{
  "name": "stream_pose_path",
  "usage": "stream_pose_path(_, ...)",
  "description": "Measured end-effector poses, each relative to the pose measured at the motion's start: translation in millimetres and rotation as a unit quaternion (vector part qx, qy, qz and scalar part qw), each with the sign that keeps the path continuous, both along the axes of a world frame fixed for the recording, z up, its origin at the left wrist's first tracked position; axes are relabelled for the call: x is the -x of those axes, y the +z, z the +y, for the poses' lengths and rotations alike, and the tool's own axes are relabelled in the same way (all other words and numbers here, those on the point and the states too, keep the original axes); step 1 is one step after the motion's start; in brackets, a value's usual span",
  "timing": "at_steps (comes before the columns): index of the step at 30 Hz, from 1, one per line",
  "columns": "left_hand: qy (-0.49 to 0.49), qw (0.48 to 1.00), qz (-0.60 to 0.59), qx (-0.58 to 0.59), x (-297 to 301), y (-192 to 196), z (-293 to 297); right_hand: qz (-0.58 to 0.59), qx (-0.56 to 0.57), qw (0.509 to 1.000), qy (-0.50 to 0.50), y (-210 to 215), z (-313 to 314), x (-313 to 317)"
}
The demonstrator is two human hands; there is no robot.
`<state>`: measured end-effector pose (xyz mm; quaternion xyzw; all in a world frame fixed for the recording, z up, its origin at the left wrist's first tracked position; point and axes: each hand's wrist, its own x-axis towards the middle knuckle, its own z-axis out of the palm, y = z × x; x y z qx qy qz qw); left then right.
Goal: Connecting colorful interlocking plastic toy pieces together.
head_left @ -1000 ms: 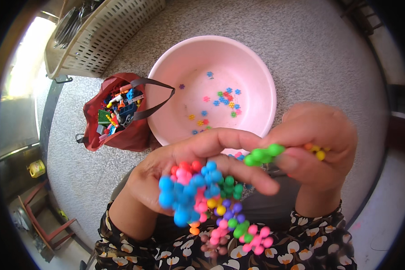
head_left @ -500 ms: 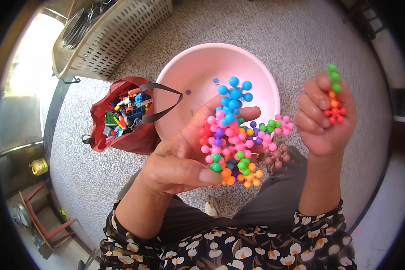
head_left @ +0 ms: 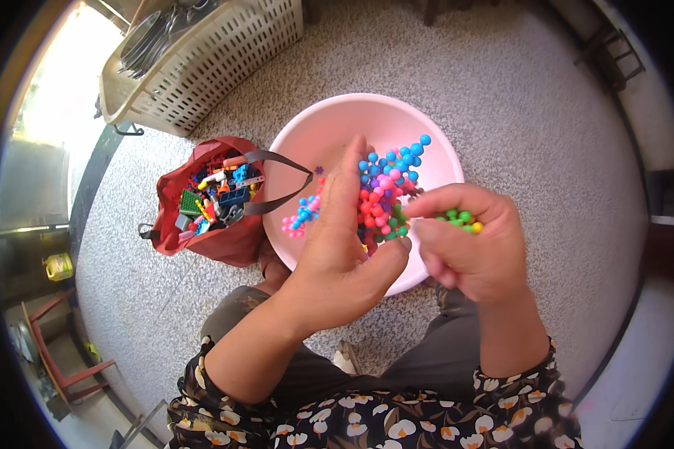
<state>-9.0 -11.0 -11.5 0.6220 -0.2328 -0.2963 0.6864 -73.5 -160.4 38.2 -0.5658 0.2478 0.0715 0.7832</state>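
Left fingers [head_left: 342, 200] cup beads [head_left: 385, 182]; right fingers [head_left: 443, 236] (curled inward) apparently hold green pieces [head_left: 465, 216].

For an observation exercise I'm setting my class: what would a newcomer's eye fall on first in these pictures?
Probably the multicoloured cluster of knobbed plastic pieces in the left hand, with the right hand close at its right, pinching green and yellow knobbed pieces. Below them the wide, round, pale-pink tub stands out against the speckled grey floor. To its left sits the red fabric bag, filled with mixed plastic toy pieces.
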Motion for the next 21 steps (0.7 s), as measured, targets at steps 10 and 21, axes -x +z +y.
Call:
stream_pose_path(10,0.060,0.918,-0.369,-0.136,-2,2,-10,-0.208,0.331,0.920,-0.033,-33,16,-8)
stream_pose_path(21,0.046,0.927,-0.330,-0.174,-11,5,-2,-0.085,0.159,0.983,-0.021,-12,8,-9)
